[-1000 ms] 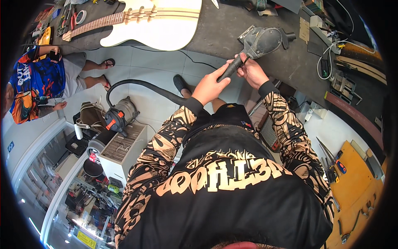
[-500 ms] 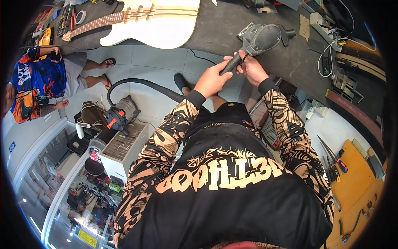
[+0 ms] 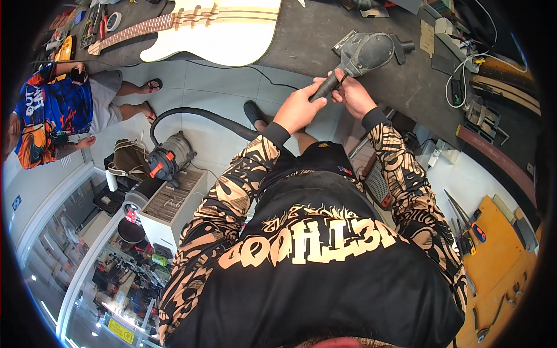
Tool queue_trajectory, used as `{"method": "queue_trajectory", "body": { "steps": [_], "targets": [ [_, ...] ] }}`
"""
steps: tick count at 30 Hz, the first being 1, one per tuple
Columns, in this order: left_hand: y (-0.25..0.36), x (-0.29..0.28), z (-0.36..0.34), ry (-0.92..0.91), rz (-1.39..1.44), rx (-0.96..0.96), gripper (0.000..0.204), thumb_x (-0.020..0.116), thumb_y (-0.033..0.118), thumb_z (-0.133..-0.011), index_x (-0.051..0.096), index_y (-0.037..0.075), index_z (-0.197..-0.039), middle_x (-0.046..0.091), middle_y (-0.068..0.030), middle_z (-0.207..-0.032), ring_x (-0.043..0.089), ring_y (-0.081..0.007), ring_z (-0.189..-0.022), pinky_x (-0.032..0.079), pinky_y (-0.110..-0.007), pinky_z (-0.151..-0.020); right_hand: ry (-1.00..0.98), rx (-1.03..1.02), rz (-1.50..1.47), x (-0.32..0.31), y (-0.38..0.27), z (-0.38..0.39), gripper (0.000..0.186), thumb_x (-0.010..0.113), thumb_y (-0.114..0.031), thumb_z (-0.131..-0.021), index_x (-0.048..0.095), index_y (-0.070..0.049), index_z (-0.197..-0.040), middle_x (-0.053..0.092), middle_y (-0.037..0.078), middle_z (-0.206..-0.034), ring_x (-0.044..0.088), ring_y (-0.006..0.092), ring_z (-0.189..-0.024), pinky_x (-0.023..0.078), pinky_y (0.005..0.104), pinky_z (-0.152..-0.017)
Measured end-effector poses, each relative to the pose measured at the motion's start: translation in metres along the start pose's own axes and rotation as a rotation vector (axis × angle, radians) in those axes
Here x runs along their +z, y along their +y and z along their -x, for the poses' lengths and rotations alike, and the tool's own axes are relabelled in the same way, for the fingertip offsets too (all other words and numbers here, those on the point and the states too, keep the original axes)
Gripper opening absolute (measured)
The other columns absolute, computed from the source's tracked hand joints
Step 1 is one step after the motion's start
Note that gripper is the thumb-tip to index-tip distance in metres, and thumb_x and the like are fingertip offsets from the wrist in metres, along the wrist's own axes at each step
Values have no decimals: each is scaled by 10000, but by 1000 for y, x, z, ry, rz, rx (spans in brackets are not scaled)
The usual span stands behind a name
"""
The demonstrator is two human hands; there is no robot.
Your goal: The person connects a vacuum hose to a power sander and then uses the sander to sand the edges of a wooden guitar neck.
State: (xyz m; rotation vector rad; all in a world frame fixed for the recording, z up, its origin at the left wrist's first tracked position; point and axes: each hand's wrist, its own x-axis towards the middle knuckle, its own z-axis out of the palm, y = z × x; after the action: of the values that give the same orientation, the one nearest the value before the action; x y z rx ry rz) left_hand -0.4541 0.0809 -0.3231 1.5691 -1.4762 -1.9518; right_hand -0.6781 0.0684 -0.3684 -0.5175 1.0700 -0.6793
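Note:
A dusty dark-grey power sander lies at the near edge of the bench, with a black cylindrical handle-like part pointing toward me. My left hand is closed around the lower end of that part. Close beside it, my right hand grips it nearer the sander's body, with the fingers bent. A thin black strand passes by the right fingertips. The palms hide much of what both hands hold.
A pale electric guitar body with a neck lies on the dark bench. A shop vacuum with a black hose stands on the floor at left. Another person is at far left. Hand tools hang on a wooden board at right.
A thin black cord now stretches further left across the floor, toward the other person. My hands and the sander stay almost where they were.

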Motion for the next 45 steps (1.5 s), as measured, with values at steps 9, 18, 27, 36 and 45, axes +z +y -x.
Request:
{"method": "queue_trajectory", "body": {
  "steps": [9,18,27,36,45],
  "targets": [
    [-7,2,-4,21,-37,52,512,708,207,-1063,662,99,-1561,637,-10,-794,581,-119,-577,524,-330,-566,-2,12,6,1,-2,0,519,505,-581,-1194,609,-83,-1295,749,170,-1459,434,62,-669,421,260,-653],
    [-6,3,-5,33,-61,73,503,712,221,-1058,670,87,-1541,657,-31,-816,614,-134,-603,546,-339,-579,12,6,25,-1,-1,0,536,506,-583,-1193,606,-71,-1316,748,171,-1459,433,63,-676,434,262,-663],
    [-9,3,-8,55,-92,38,481,755,280,-1009,716,114,-1459,782,-206,-967,762,-355,-882,585,-472,-863,25,0,9,4,-3,0,516,523,-599,-1182,615,-96,-1248,781,149,-1398,439,48,-647,411,246,-631],
    [-8,3,-8,29,-73,91,519,717,228,-1058,655,82,-1553,659,-24,-824,607,-124,-609,544,-326,-567,1,-1,18,-1,0,0,545,518,-596,-1185,600,-80,-1339,751,166,-1454,433,55,-674,435,250,-667],
    [10,-4,0,-30,-4,-5,563,709,236,-1074,609,145,-1621,658,-39,-797,615,-146,-563,535,-353,-554,16,-3,-135,-8,19,-2,530,542,-565,-1183,611,-99,-1426,700,90,-1522,597,77,-885,561,312,-923]
  ]
}}
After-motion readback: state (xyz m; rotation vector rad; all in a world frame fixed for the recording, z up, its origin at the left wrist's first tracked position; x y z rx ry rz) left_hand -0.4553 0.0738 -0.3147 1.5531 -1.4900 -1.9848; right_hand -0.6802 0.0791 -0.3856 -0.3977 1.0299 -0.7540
